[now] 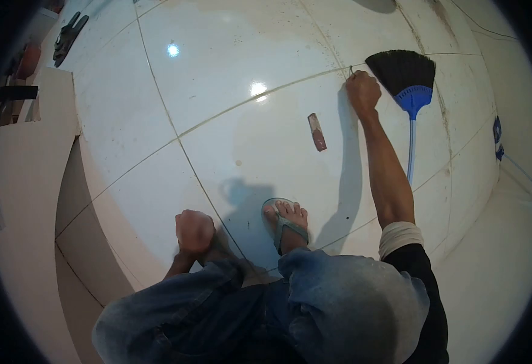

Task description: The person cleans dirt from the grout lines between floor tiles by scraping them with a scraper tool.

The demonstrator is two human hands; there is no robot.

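Observation:
My right hand [363, 96] reaches out over the white tiled floor, its fingers pinched together low by a tile joint. A thin greenish sliver [351, 70] shows at the fingertips, too small to name. Just right of that hand lies a broom [414, 94] with dark bristles and a blue head. A short reddish-brown and pale bar [317, 132] rests on the tile, below and left of the hand. My left hand [195, 232] is closed in a fist near my left knee, slightly blurred. Nothing shows in it.
My sandalled foot [290, 221] stands on the floor between my hands. At the upper left lies a dark hand tool [70, 39], near a pale panel [35, 145] with items behind it. A wall [515, 206] runs along the right, with a blue-ended stick [498, 139] beside it.

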